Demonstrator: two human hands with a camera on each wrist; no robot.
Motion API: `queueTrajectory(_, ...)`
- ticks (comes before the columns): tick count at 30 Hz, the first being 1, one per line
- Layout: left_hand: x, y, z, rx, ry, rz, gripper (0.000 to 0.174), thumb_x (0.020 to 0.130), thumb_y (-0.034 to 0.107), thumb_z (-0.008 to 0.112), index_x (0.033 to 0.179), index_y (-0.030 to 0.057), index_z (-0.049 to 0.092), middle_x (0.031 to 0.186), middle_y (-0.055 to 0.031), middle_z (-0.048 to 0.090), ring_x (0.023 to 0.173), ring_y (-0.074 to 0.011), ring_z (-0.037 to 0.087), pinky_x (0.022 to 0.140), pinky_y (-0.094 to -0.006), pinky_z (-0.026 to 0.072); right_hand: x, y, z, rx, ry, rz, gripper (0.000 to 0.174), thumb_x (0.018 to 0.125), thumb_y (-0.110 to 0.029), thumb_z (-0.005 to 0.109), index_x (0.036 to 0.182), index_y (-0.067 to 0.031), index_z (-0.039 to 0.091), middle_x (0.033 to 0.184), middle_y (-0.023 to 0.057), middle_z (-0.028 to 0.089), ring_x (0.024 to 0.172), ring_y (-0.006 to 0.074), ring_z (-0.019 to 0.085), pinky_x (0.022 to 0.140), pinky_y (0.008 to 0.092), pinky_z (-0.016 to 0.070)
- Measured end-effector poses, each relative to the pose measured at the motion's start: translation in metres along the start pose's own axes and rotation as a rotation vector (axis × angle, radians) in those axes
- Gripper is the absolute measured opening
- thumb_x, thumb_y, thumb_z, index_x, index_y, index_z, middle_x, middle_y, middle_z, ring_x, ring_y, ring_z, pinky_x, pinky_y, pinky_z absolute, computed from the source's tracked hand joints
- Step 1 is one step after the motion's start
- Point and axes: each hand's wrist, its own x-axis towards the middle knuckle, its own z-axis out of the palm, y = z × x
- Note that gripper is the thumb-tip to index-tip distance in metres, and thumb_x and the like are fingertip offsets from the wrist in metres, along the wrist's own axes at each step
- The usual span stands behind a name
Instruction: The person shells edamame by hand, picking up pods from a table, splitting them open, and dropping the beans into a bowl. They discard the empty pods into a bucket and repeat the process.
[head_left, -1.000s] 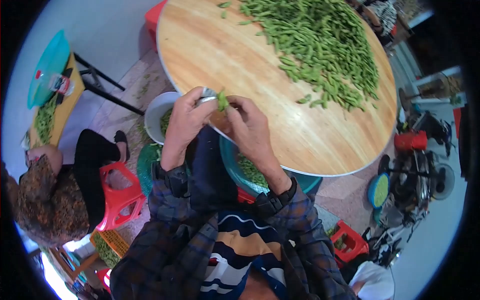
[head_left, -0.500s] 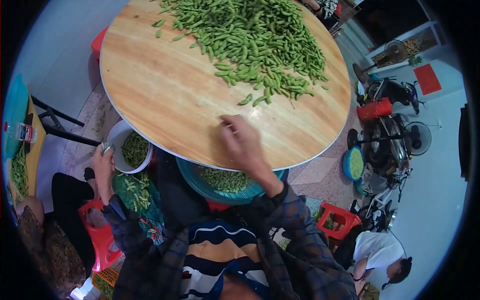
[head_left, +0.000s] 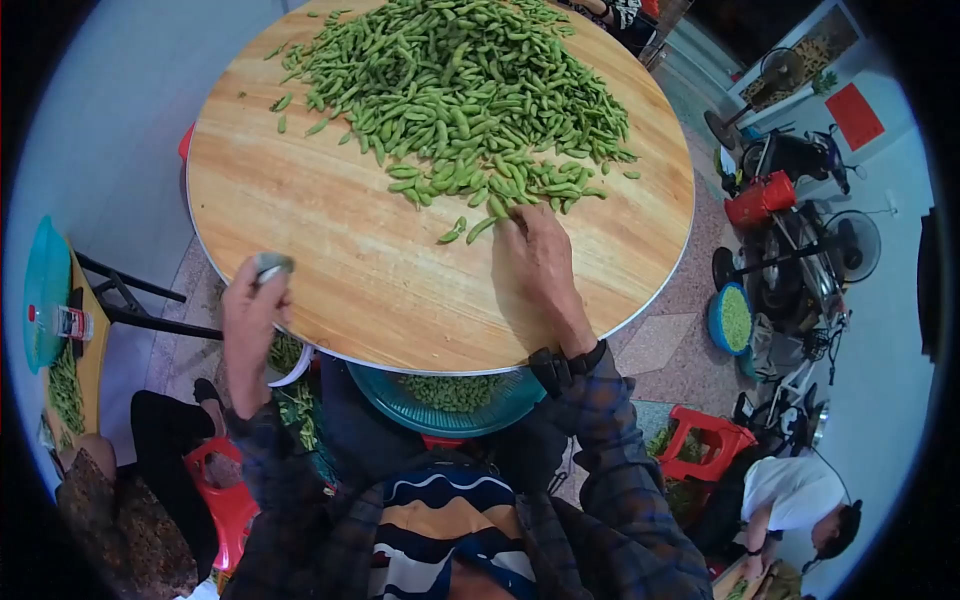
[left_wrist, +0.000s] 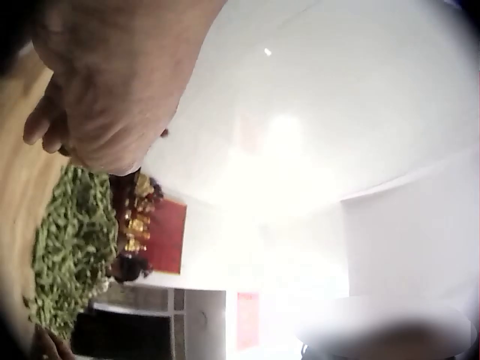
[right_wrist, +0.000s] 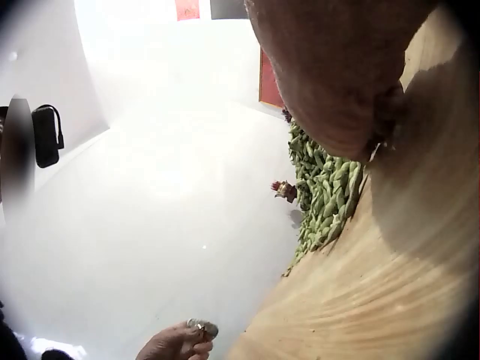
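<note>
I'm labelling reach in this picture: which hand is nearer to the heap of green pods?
The right hand. Its fingertips are at the loose pods by the near edge of the heap; the left hand is farther off, at the near-left rim of the table.

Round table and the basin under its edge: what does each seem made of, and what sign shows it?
Table: wood or wood-look laminate, smooth, judging by its brown grain streaks.
Basin: probably plastic, slightly shiny blue-green, judging by its ribbed wall.
</note>
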Motion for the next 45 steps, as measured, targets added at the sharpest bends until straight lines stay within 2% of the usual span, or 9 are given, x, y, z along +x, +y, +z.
queueTrajectory(2,0.006,0.029,0.037,0.026,-0.175,0.033,0.020,0.098,0.014,0.062,0.113,0.0008,0.067,0.079,-0.0004,0.060,0.065,-0.0069,0.055,0.055,-0.0220,0.0439,0.000,0.005,0.001,0.065,0.039,-0.009,0.021,0.095,-0.017,0.068,0.108,-0.0007,0.068,0.098,0.0166,0.064,0.090,0.0337,0.065,0.079,0.0422,0.0525)
queueTrajectory(4,0.016,0.045,0.077,-0.105,-0.317,-0.003,0.022,0.098,0.016,0.064,0.114,0.0008,0.068,0.080,-0.0009,0.061,0.067,-0.0064,0.056,0.056,-0.0216,0.0457,-0.001,0.005,0.000,0.510,-0.043,0.140,0.022,0.098,-0.017,0.068,0.112,0.0003,0.068,0.098,0.0111,0.066,0.089,0.0212,0.066,0.079,0.0338,0.0527)
queueTrajectory(5,0.024,0.051,0.098,-0.122,-0.404,-0.014,0.022,0.098,0.017,0.065,0.113,0.0010,0.068,0.080,-0.0008,0.061,0.067,-0.0066,0.057,0.056,-0.0220,0.0468,0.000,0.004,-0.001,0.515,-0.042,0.139,0.022,0.098,-0.017,0.068,0.112,0.0003,0.068,0.098,0.0111,0.066,0.089,0.0212,0.066,0.079,0.0338,0.0527)
queueTrajectory(7,0.040,0.050,0.138,-0.183,-0.545,-0.058,0.020,0.098,0.018,0.066,0.109,0.0014,0.068,0.079,-0.0007,0.062,0.066,-0.0070,0.059,0.056,-0.0224,0.0486,0.000,0.005,-0.001,0.654,-0.054,0.145,0.024,0.099,-0.016,0.068,0.115,0.0015,0.067,0.098,0.0077,0.067,0.088,0.0132,0.064,0.079,0.0276,0.0517)
queueTrajectory(11,0.052,0.027,0.189,-0.275,-0.657,-0.154,0.019,0.100,0.016,0.063,0.110,0.0004,0.066,0.078,-0.0019,0.063,0.064,-0.0090,0.059,0.057,-0.0232,0.0490,-0.001,-0.002,-0.001,0.711,-0.001,0.046,0.021,0.099,-0.012,0.068,0.114,0.0020,0.067,0.099,0.0087,0.067,0.088,0.0149,0.065,0.075,0.0282,0.0537)
queueTrajectory(16,0.046,0.020,0.201,-0.339,-0.649,-0.170,0.017,0.102,0.016,0.062,0.107,0.0003,0.064,0.079,-0.0028,0.064,0.064,-0.0095,0.060,0.058,-0.0228,0.0488,-0.003,-0.007,-0.005,0.530,-0.048,-0.002,0.025,0.097,-0.006,0.067,0.120,0.0006,0.064,0.102,0.0115,0.067,0.087,0.0198,0.068,0.067,0.0312,0.0558)
queueTrajectory(25,0.048,0.015,0.204,-0.385,-0.618,-0.152,0.017,0.102,0.016,0.063,0.109,0.0012,0.063,0.079,-0.0026,0.065,0.064,-0.0084,0.059,0.059,-0.0213,0.0480,-0.001,-0.009,-0.009,0.358,0.009,-0.221,0.031,0.093,-0.002,0.067,0.123,0.0007,0.064,0.101,0.0180,0.064,0.086,0.0330,0.068,0.073,0.0379,0.0544)
queueTrajectory(34,0.042,0.020,0.208,-0.400,-0.583,-0.187,0.018,0.102,0.015,0.063,0.113,0.0001,0.064,0.083,-0.0041,0.066,0.067,-0.0102,0.060,0.062,-0.0229,0.0502,-0.001,-0.010,-0.012,0.349,0.044,-0.198,0.029,0.090,-0.005,0.073,0.118,-0.0019,0.067,0.098,0.0148,0.066,0.079,0.0304,0.068,0.066,0.0369,0.0550)
queueTrajectory(45,0.042,0.018,0.209,-0.397,-0.608,-0.183,0.019,0.102,0.014,0.063,0.114,-0.0009,0.063,0.082,-0.0040,0.065,0.066,-0.0106,0.060,0.062,-0.0237,0.0509,-0.001,-0.010,-0.012,0.293,0.109,-0.241,0.025,0.088,-0.004,0.073,0.113,-0.0033,0.068,0.092,0.0134,0.065,0.080,0.0309,0.068,0.067,0.0378,0.0549)
